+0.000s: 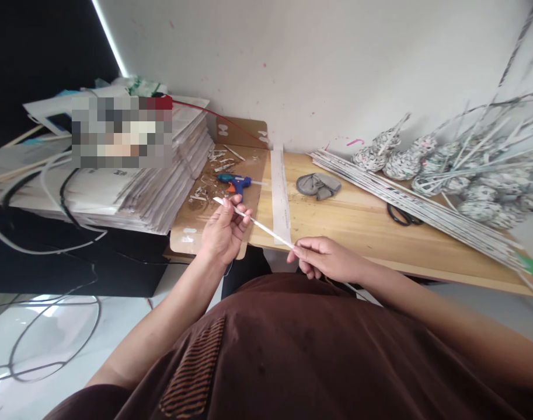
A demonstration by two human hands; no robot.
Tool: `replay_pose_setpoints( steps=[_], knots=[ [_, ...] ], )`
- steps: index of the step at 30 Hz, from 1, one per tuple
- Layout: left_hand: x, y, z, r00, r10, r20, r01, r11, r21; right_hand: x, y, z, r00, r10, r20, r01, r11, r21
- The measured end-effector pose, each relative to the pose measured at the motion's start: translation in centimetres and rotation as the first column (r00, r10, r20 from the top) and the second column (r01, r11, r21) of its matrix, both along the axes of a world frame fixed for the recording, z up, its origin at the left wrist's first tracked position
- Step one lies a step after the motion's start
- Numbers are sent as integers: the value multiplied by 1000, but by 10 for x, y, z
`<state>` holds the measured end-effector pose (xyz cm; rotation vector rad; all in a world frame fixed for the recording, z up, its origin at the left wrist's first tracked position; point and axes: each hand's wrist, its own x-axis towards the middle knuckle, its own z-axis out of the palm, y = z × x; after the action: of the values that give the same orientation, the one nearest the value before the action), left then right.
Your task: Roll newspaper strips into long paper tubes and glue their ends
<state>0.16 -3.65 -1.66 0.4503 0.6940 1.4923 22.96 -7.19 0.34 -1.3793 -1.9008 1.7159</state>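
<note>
A thin white rolled-paper stick (268, 229) stretches between my two hands over the near edge of the table. My left hand (225, 229) pinches it near its upper left end, thumb on top and palm turned up. Lower on the stick, my right hand (321, 256) is closed around it, its fingers curled underneath. Part of the stick continues past the right hand near my lap. Just beyond my left hand lies a blue glue gun (236, 182) with an orange trigger, resting on a brown cardboard sheet (191, 224).
Stacked newspapers (161, 198) rise on the left, with loose cables (51, 251) hanging beside them. A grey cloth (317, 185), black-handled scissors (401, 214) and a long bundle of paper sticks (415, 204) lie rightward. Several woven paper pieces (401, 165) stand against the wall.
</note>
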Motion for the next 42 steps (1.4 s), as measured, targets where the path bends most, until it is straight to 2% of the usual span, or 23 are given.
replay_pose_setpoints(
  steps=[4, 5, 6, 8, 11, 13, 15, 17, 19, 20, 21, 23, 25, 26, 28, 30, 32, 34, 35, 37, 39, 40, 42],
  knots=[
    [7, -4, 0, 1000, 3, -6, -3, 999, -32, -7, 1, 3, 995, -59, 79, 31, 946, 321],
    [7, -4, 0, 1000, 0, -4, 0, 999, -32, -8, 1, 3, 995, -67, 71, 38, 937, 346],
    [7, -5, -1, 1000, -4, 0, 4, 1000, -28, -8, 2, 3, 997, -62, 36, 48, 950, 309],
    [5, -6, -2, 1000, -20, 10, 20, 1000, -15, -6, 2, 2, 994, -37, -101, 43, 997, 66],
    [3, -6, -4, 999, -42, 13, 42, 999, -7, -1, 2, 0, 955, -21, -294, -78, 944, -321],
    [5, -6, -6, 999, -39, 10, 39, 999, -8, -1, 2, 0, 956, -4, -294, -103, 931, -349],
    [9, -6, -7, 999, -38, 3, 38, 999, -13, -4, 2, 0, 977, 7, -214, -57, 972, -230],
    [12, -6, -8, 999, -46, -9, 46, 999, -22, -8, 4, 0, 994, -6, -106, 6, 1000, -3],
    [15, -7, -9, 999, -49, -19, 48, 998, -31, -12, 5, 0, 997, -41, -58, 50, 984, 169],
    [15, -7, -8, 999, -48, -20, 47, 998, -34, -13, 5, -1, 996, -55, -77, 68, 983, 172],
    [15, -7, -8, 999, -49, -19, 48, 998, -35, -13, 6, -2, 990, -60, -128, 74, 992, 104],
    [14, -8, -8, 998, -66, -13, 65, 997, -31, -11, 7, -6, 962, -62, -265, 19, 987, -161],
    [13, -8, -9, 996, -92, -1, 92, 996, -21, -8, 8, -8, 934, -61, -353, -77, 928, -365],
    [13, -8, -9, 995, -98, 5, 98, 995, -19, -7, 8, -9, 934, -54, -353, -97, 913, -397],
    [14, -8, -11, 997, -81, 9, 81, 996, -22, -6, 8, -8, 964, -18, -265, -68, 948, -311],
    [16, -8, -12, 998, -62, 0, 62, 997, -34, -9, 8, -5, 995, 2, -100, -4, 1000, -16],
    [18, -8, -12, 998, -61, -11, 61, 997, -42, -13, 9, -2, 998, -51, 34, 37, 942, 334],
    [19, -9, -11, 997, -70, -15, 69, 997, -45, -17, 10, -1, 995, -85, 45, 57, 894, 443],
    [19, -9, -11, 997, -76, -12, 75, 996, -46, -17, 10, -2, 997, -71, 1, 66, 927, 369],
    [18, -10, -10, 995, -101, 6, 101, 994, -50, -17, 12, -5, 984, -31, -174, 37, 999, 32],
    [17, -11, -10, 990, -136, 32, 138, 989, -45, -14, 14, -10, 930, -51, -363, -63, 953, -297],
    [16, -11, -11, 987, -152, 42, 154, 987, -41, -12, 15, -12, 902, -73, -425, -110, 914, -391],
    [15, -11, -11, 985, -168, 48, 170, 985, -32, -11, 16, -12, 882, -84, -463, -151, 881, -448]
  ],
)
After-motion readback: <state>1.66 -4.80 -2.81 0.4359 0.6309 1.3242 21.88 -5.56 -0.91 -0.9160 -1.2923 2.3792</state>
